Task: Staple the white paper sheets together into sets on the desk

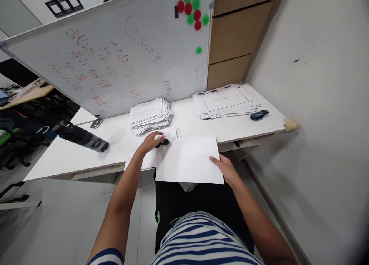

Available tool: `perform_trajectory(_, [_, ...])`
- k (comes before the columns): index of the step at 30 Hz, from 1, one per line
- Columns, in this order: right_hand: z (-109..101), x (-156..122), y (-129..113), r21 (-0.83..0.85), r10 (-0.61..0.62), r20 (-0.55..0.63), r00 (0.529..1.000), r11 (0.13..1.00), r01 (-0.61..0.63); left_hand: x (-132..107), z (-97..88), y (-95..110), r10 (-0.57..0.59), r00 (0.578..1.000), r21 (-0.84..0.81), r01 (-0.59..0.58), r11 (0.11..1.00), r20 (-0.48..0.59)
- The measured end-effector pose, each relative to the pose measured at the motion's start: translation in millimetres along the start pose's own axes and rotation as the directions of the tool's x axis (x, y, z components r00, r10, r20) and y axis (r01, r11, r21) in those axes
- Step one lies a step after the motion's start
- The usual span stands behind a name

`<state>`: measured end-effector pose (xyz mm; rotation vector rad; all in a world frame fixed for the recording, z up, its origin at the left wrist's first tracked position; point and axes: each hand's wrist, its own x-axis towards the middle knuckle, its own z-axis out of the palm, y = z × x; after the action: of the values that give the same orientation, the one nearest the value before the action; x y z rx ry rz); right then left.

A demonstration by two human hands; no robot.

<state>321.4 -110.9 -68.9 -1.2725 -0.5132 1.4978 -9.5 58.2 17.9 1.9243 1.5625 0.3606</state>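
Note:
A blank white sheet of paper [188, 159] is held out in front of my body, past the table's front edge. My right hand [226, 169] pinches its right side, thumb on top. At the sheet's upper left corner, my left hand [152, 142] curls its fingers around a small black object [164, 142], whose kind is partly hidden by the hand. Under my left wrist, more white paper [148, 160] lies at the table edge. Just beyond my left hand stands a thick, uneven stack of papers [150, 115].
On the white table [187, 111], a wider pile of large sheets [225, 101] lies right, beside a dark blue item [259, 115]. A dark bottle [82, 136] lies or stands at left. A whiteboard [115, 65] backs the table; a wall [317, 84] bounds the right.

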Motion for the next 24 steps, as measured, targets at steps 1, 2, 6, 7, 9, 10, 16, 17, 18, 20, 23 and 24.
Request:
perform_trajectory(1, [-0.4, 0.5, 1.5, 0.008, 0.002, 0.000, 1.000, 1.000, -0.002, 4.0, 2.4, 5.2, -0.002, 0.999, -0.011, 0.001, 1.000, -0.052])
perform_trajectory(2, [-0.7, 0.9, 2.8, 0.017, 0.006, -0.001, 1.000, 1.000, -0.006, 9.1, 6.0, 9.9, 0.000, 0.995, -0.007, -0.001, 1.000, -0.101])
perform_trajectory(6, [-1.1, 1.0, 5.4, 0.034, 0.030, -0.006, 1.000, 0.999, -0.029, 32.7, 26.2, 21.6, 0.122, 0.983, 0.095, -0.110, 0.989, -0.134])
perform_trajectory(7, [-1.2, 1.0, 5.9, 0.032, 0.033, -0.008, 0.999, 0.999, -0.033, 37.5, 31.1, 22.7, 0.160, 0.981, 0.122, -0.147, 0.982, -0.108])
perform_trajectory(9, [-1.9, 1.2, 7.2, 0.024, 0.039, -0.006, 0.999, 0.999, -0.039, 43.7, 39.0, 22.8, 0.202, 0.977, 0.176, -0.187, 0.966, -0.067])
perform_trajectory(10, [-2.5, 1.5, 8.1, 0.023, 0.045, -0.004, 0.999, 0.999, -0.045, 45.1, 41.8, 21.9, 0.201, 0.978, 0.200, -0.184, 0.962, -0.063])
perform_trajectory(16, [-9.5, 4.0, 18.4, 0.029, 0.100, -0.011, 0.995, 0.995, -0.100, 42.8, 48.7, 16.1, 0.152, 0.983, 0.313, -0.113, 0.943, -0.104])
perform_trajectory(17, [-10.8, 3.8, 20.5, 0.029, 0.107, -0.011, 0.994, 0.994, -0.107, 42.6, 49.9, 16.6, 0.155, 0.983, 0.342, -0.113, 0.933, -0.096])
perform_trajectory(18, [-11.9, 3.4, 22.9, 0.027, 0.114, -0.010, 0.993, 0.993, -0.114, 42.6, 51.6, 17.6, 0.156, 0.983, 0.374, -0.111, 0.921, -0.093])
perform_trajectory(20, [-13.8, 1.9, 28.4, 0.011, 0.138, -0.009, 0.990, 0.990, -0.138, 43.3, 56.2, 20.4, 0.172, 0.979, 0.454, -0.107, 0.885, -0.105])
perform_trajectory(23, [-15.0, -1.4, 38.6, -0.032, 0.193, -0.013, 0.981, 0.981, -0.193, 44.3, 63.3, 23.7, 0.229, 0.967, 0.570, -0.125, 0.812, -0.114])
perform_trajectory(24, [-15.0, -2.6, 42.2, -0.045, 0.208, -0.004, 0.978, 0.977, -0.208, 44.3, 64.9, 24.1, 0.246, 0.963, 0.591, -0.137, 0.795, -0.109])
